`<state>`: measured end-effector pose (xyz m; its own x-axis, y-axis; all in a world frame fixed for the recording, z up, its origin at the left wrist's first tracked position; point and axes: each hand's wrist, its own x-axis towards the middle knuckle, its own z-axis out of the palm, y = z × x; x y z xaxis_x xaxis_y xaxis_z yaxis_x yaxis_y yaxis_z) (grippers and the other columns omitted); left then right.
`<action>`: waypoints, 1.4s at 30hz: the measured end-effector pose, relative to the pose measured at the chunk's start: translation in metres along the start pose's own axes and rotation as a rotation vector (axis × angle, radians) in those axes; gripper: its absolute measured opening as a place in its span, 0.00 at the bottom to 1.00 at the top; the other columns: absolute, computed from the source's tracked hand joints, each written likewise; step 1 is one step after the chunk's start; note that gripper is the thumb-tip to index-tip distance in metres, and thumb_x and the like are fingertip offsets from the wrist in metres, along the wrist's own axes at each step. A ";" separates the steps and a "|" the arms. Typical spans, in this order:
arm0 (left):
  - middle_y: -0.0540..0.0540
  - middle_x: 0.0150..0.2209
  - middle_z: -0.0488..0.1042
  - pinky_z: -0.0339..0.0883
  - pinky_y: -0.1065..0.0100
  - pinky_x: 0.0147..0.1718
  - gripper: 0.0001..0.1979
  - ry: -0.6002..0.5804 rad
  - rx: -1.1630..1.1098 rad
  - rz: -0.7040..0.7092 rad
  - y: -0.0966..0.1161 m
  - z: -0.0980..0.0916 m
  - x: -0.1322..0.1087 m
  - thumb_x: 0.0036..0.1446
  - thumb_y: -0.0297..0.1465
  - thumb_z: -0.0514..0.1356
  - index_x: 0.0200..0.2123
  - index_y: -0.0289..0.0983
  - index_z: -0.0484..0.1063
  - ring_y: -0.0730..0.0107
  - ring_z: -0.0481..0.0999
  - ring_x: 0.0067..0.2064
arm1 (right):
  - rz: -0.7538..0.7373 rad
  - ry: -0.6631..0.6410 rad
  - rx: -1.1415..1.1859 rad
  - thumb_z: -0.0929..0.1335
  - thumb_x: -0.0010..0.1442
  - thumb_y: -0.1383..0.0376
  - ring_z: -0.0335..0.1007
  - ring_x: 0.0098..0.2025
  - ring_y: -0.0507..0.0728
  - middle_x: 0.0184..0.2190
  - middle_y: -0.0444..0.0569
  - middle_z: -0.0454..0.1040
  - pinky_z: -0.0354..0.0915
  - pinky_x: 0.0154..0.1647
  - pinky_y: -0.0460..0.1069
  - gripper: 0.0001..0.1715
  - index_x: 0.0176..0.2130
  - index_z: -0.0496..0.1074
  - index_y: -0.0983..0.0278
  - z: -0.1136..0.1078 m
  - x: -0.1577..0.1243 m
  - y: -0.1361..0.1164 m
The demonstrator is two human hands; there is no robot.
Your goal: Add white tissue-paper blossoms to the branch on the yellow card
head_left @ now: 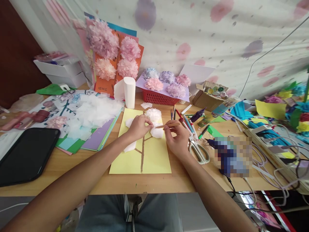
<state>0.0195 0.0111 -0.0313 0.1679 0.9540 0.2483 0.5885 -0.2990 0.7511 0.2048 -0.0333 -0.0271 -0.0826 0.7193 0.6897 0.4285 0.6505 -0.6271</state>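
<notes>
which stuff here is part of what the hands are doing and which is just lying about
Part of the job, it seems:
- brown stick, in the right hand
- yellow sheet
- white paper puff, on the sheet
- white paper piece near the left forearm

Probably just lying about:
- black tablet
- scissors
- red basket

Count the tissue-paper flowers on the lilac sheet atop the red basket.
5: blue flower back left, purple flower back middle, pink flower back right, peach-pink flower front left, lavender flower front right. None seems hidden.
</notes>
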 end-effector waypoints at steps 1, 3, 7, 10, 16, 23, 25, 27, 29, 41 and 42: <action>0.45 0.34 0.79 0.71 0.63 0.45 0.03 0.000 0.001 -0.007 0.000 0.000 0.000 0.52 0.27 0.66 0.27 0.37 0.81 0.63 0.77 0.39 | 0.002 -0.003 0.000 0.67 0.64 0.68 0.74 0.36 0.53 0.35 0.47 0.74 0.74 0.33 0.48 0.04 0.35 0.70 0.60 0.000 0.000 0.000; 0.45 0.35 0.79 0.71 0.63 0.44 0.03 0.004 0.005 -0.020 0.001 0.000 -0.001 0.52 0.27 0.66 0.28 0.37 0.82 0.63 0.77 0.38 | -0.003 -0.004 0.001 0.67 0.64 0.68 0.74 0.36 0.53 0.35 0.47 0.74 0.75 0.33 0.48 0.04 0.35 0.70 0.60 0.000 -0.001 0.001; 0.45 0.34 0.79 0.70 0.63 0.44 0.03 0.007 0.013 -0.005 0.000 0.000 -0.001 0.52 0.26 0.66 0.28 0.36 0.81 0.62 0.77 0.39 | -0.021 -0.002 0.001 0.67 0.64 0.69 0.74 0.37 0.53 0.35 0.47 0.74 0.75 0.33 0.48 0.04 0.35 0.70 0.61 0.000 -0.002 0.003; 0.45 0.33 0.79 0.70 0.63 0.43 0.04 0.010 0.008 0.012 0.000 0.001 0.000 0.52 0.26 0.66 0.27 0.36 0.81 0.62 0.77 0.39 | -0.022 -0.015 -0.010 0.67 0.64 0.69 0.74 0.36 0.53 0.35 0.47 0.75 0.75 0.34 0.48 0.04 0.36 0.70 0.61 0.001 -0.002 0.004; 0.45 0.32 0.78 0.70 0.63 0.44 0.04 0.008 0.011 0.018 0.000 0.001 -0.001 0.53 0.27 0.65 0.27 0.37 0.81 0.63 0.77 0.39 | -0.053 -0.008 -0.026 0.67 0.64 0.69 0.74 0.36 0.53 0.35 0.46 0.75 0.75 0.34 0.49 0.04 0.36 0.70 0.60 0.001 -0.003 0.004; 0.46 0.33 0.78 0.71 0.63 0.44 0.04 0.017 0.000 0.023 -0.002 0.002 -0.001 0.52 0.28 0.66 0.28 0.37 0.81 0.62 0.77 0.39 | -0.049 -0.021 -0.053 0.66 0.65 0.68 0.74 0.35 0.54 0.34 0.47 0.75 0.76 0.33 0.49 0.04 0.36 0.69 0.60 0.001 -0.002 0.004; 0.45 0.34 0.78 0.71 0.63 0.44 0.04 0.016 -0.002 0.021 -0.001 0.002 -0.001 0.52 0.28 0.66 0.28 0.37 0.82 0.62 0.77 0.39 | -0.054 -0.027 -0.061 0.66 0.65 0.68 0.74 0.35 0.54 0.34 0.46 0.75 0.76 0.33 0.49 0.05 0.35 0.69 0.60 0.002 -0.002 0.005; 0.44 0.35 0.79 0.71 0.63 0.44 0.04 0.010 0.000 0.015 -0.001 0.001 -0.001 0.52 0.28 0.66 0.29 0.36 0.82 0.62 0.77 0.40 | -0.066 -0.032 -0.067 0.66 0.65 0.69 0.74 0.35 0.53 0.34 0.46 0.75 0.76 0.33 0.48 0.05 0.35 0.69 0.60 0.002 -0.002 0.005; 0.44 0.35 0.79 0.71 0.63 0.44 0.04 0.004 -0.001 0.007 0.000 0.001 -0.002 0.52 0.28 0.66 0.29 0.36 0.82 0.61 0.78 0.40 | -0.079 -0.042 -0.074 0.66 0.65 0.69 0.74 0.36 0.53 0.35 0.47 0.75 0.76 0.33 0.48 0.06 0.35 0.68 0.60 0.002 -0.002 0.006; 0.46 0.36 0.80 0.72 0.64 0.43 0.04 0.014 0.016 -0.011 -0.004 0.000 0.001 0.50 0.29 0.66 0.29 0.40 0.83 0.62 0.78 0.39 | -0.105 -0.035 -0.095 0.64 0.65 0.70 0.74 0.37 0.54 0.35 0.47 0.75 0.74 0.34 0.49 0.06 0.36 0.68 0.59 0.001 -0.004 0.004; 0.46 0.36 0.80 0.72 0.64 0.43 0.04 0.014 0.015 -0.014 -0.004 0.000 0.001 0.50 0.29 0.66 0.29 0.40 0.83 0.62 0.78 0.38 | -0.102 -0.040 -0.087 0.64 0.65 0.70 0.74 0.37 0.54 0.35 0.47 0.75 0.74 0.33 0.48 0.06 0.36 0.68 0.59 0.001 -0.005 0.004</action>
<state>0.0175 0.0133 -0.0341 0.1480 0.9578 0.2464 0.6028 -0.2849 0.7453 0.2056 -0.0336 -0.0332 -0.1646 0.6609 0.7322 0.4922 0.6983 -0.5197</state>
